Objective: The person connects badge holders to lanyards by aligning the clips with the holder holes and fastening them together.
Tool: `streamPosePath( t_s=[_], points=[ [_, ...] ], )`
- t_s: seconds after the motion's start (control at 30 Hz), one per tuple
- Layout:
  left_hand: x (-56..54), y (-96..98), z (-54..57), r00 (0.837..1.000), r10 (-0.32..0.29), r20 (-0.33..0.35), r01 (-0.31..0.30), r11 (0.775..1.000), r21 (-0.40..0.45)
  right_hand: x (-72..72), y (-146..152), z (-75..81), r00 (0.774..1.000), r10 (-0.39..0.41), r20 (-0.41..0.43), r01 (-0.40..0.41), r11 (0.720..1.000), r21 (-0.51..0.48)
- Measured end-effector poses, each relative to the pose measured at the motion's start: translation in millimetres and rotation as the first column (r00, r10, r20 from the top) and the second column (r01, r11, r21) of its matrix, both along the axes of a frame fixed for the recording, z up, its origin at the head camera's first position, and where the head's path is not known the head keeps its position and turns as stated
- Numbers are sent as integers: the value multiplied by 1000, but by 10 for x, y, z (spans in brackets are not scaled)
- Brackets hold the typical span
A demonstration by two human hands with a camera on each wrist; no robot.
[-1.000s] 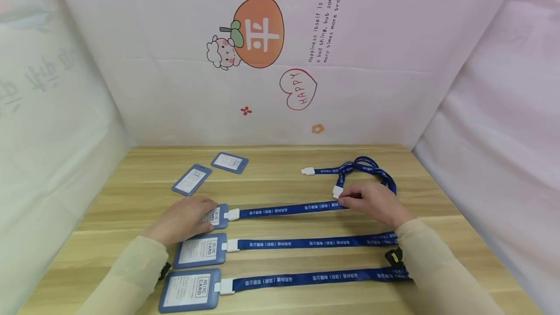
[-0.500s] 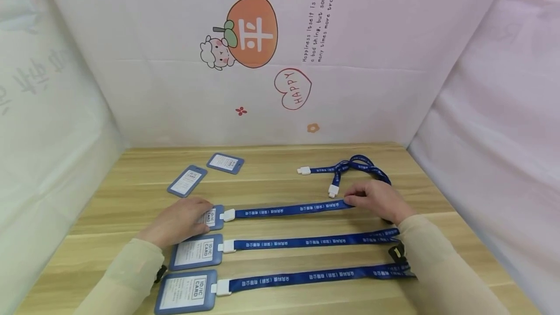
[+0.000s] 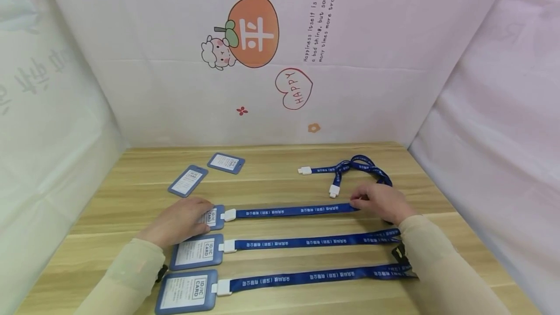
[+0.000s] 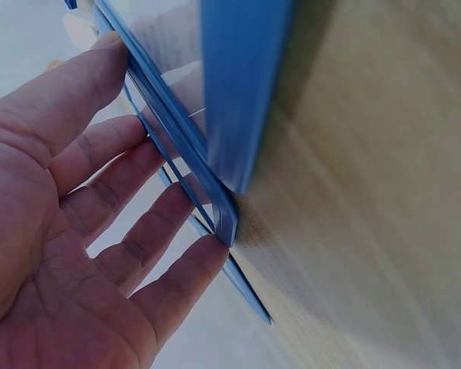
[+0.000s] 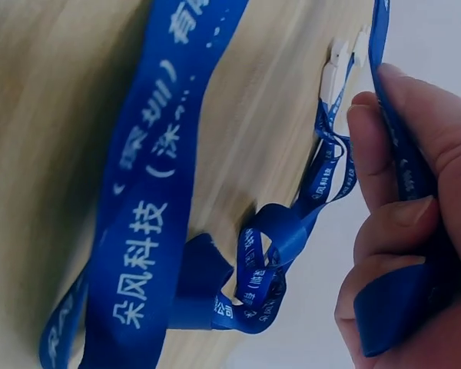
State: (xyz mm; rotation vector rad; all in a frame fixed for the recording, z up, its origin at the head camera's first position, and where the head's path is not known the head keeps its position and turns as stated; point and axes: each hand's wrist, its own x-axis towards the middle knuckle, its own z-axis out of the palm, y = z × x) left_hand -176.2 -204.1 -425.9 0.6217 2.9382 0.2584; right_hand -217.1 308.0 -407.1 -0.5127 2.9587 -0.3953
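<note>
My left hand [image 3: 181,221] holds the uppermost of three blue badge holders [image 3: 216,218] in the row by its edges, thumb on the near side. A white clip [image 3: 229,215] joins that badge holder to a blue lanyard [image 3: 290,211] stretched to the right. My right hand [image 3: 381,202] pinches this lanyard's far end; in the right wrist view the strap [image 5: 403,165] runs between thumb and fingers, with a loop of it against the curled fingers. Below, two more badge holders [image 3: 197,252] lie with their lanyards [image 3: 302,243] laid out straight, roughly parallel.
Two loose badge holders [image 3: 188,181] [image 3: 226,163] lie at the back left of the wooden table [image 3: 271,171]. A loosely looped lanyard [image 3: 369,166] with white clips [image 3: 334,191] lies at the back right, just beyond my right hand. White cloth [image 3: 358,106] walls stand behind and at both sides.
My right hand has slid rightward along the lanyard to its end, drawing it straighter. It has moved clear of the loose lanyard's clip. My left hand stays on the badge holder.
</note>
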Motion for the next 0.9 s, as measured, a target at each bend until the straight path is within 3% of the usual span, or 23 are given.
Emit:
streamPosePath(
  t_s=[0.4,0.9],
  points=[
    [9,21,13,1000,2,10,-2,1000,-2,29,50,-110,999,-27,23,24,993,119],
    [24,21,31,1000,-4,10,4,1000,-5,1,155,-138,998,-64,24,59,984,166]
  ],
)
